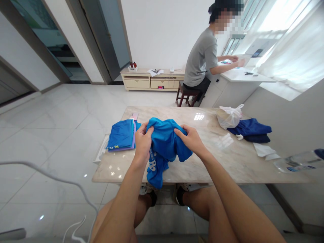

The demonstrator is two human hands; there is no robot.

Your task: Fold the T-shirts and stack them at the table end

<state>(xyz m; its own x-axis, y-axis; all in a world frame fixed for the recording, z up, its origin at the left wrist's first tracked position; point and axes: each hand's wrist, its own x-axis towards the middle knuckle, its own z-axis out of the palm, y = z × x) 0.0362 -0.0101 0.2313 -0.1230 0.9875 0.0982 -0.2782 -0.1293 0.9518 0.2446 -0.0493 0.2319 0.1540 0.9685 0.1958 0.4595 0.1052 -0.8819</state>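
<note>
A bright blue shirt [165, 138] with white lettering hangs crumpled between my two hands above the near part of the table. My left hand [143, 140] pinches its left edge, thumb on top. The right edge is gripped by my right hand [190, 139] in the same way. Part of the cloth droops past the table's front edge, and its lettering is only partly readable. To the left lies a stack of folded clothes [120, 135], blue on top with a purple layer beneath.
The marble-patterned table [202, 165] also bears a white plastic bag [229, 116], dark blue clothing [250, 128], tissue paper [265, 152] and a clear bottle [298, 162] at right. A pink phone [134, 116] lies behind the stack. Beyond, a person [201, 57] sits at a white desk [244, 76].
</note>
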